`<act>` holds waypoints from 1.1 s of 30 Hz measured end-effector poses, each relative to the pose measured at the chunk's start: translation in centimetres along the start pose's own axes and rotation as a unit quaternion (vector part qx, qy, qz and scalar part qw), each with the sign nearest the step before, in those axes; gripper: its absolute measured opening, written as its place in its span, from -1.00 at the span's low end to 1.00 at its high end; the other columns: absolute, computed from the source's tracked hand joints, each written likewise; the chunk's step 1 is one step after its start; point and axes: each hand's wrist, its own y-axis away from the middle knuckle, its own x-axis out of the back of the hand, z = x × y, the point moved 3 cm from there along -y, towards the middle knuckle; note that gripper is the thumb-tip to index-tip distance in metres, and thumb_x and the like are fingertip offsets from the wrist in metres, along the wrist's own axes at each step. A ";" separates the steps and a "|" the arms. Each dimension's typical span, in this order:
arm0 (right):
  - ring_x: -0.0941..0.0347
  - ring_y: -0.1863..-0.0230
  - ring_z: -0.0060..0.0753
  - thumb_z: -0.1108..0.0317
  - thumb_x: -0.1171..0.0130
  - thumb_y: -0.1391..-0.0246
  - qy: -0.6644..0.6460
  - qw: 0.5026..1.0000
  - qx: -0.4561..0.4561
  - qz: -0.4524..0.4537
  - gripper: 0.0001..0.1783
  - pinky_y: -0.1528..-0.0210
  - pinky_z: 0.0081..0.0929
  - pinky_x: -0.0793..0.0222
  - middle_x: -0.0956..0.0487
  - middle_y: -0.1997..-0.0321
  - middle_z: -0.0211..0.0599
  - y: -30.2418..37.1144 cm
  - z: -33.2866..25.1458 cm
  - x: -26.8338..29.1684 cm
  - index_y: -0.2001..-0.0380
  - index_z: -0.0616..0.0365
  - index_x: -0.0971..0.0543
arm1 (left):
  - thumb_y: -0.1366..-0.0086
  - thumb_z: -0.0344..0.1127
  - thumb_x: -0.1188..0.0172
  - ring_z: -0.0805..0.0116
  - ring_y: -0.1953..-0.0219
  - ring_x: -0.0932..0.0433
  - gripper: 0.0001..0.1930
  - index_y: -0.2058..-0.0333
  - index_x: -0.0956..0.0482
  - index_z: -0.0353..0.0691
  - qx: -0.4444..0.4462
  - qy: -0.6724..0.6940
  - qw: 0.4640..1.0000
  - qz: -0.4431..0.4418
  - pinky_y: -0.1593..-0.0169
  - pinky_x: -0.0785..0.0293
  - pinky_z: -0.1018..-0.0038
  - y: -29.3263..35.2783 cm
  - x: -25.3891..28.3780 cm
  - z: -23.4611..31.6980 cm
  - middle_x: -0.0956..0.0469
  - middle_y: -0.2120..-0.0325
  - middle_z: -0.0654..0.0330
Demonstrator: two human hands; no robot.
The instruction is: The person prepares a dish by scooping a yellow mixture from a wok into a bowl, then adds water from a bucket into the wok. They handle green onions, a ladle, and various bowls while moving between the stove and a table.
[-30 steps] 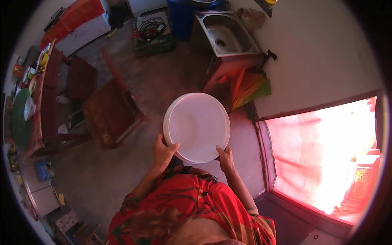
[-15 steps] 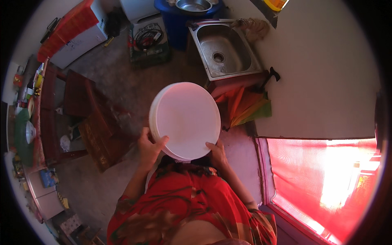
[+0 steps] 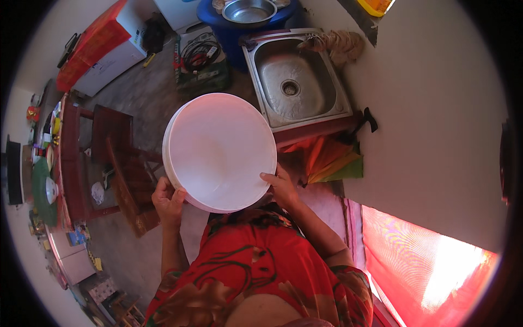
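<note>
A white round bucket (image 3: 220, 150) is held up before my body, its open mouth turned toward me, and its inside shows pale and smooth with nothing visible in it. My left hand (image 3: 170, 200) grips the lower left of the rim, thumb on the edge and fingers behind the wall. On the lower right of the rim, my right hand (image 3: 280, 186) clasps it the same way. Just beyond the bucket stands a steel sink (image 3: 297, 76) with a drain in its basin, the surface looking wet.
A folded orange and green umbrella (image 3: 329, 161) leans below the sink beside the right wall. Behind are a blue tub (image 3: 218, 27) topped by a metal basin (image 3: 249, 12) and a sack with coiled cable (image 3: 200, 57). A wooden chair (image 3: 131, 182) stands left; a red curtain (image 3: 403, 245) hangs right.
The bucket has moved left and looks larger, with both hands still on its rim. The view has shifted slightly, so the sink appears a little lower and more to the left.
</note>
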 end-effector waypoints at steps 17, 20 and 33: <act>-0.44 0.02 -0.33 0.46 -0.09 0.01 -0.066 0.993 -0.007 0.097 -0.43 -0.07 -0.37 -0.35 -0.47 -0.01 -0.20 -13.6 -5.2 -2.2 -0.13 0.26 -0.30 | -0.19 -0.15 -0.27 0.71 0.54 -0.27 -0.70 0.44 -0.42 -0.25 0.032 -0.027 0.999 -0.014 0.48 -0.19 0.72 -19.7 -0.9 -4.8 -0.39 0.58 0.41; -0.43 0.02 -0.33 0.47 -0.08 0.02 -0.057 0.993 -0.012 0.099 -0.41 -0.08 -0.38 -0.34 -0.46 -0.01 -0.19 -14.5 -5.2 -1.5 -0.14 0.28 -0.28 | -0.22 -0.11 -0.23 0.69 0.46 -0.24 -0.69 0.42 -0.41 -0.24 0.057 -0.051 0.996 -0.034 0.34 -0.15 0.71 -20.7 -2.3 -3.4 -0.34 0.53 0.44; -0.47 0.06 -0.32 0.47 -0.05 0.07 -0.078 0.995 -0.013 0.066 -0.42 0.07 -0.39 -0.47 -0.49 0.03 -0.19 -16.7 -10.3 3.2 -0.12 0.27 -0.30 | -0.21 -0.23 -0.26 0.70 0.53 -0.30 -0.76 0.45 -0.43 -0.24 0.083 -0.043 0.995 -0.023 0.46 -0.24 0.73 -22.7 -8.6 -1.9 -0.39 0.58 0.41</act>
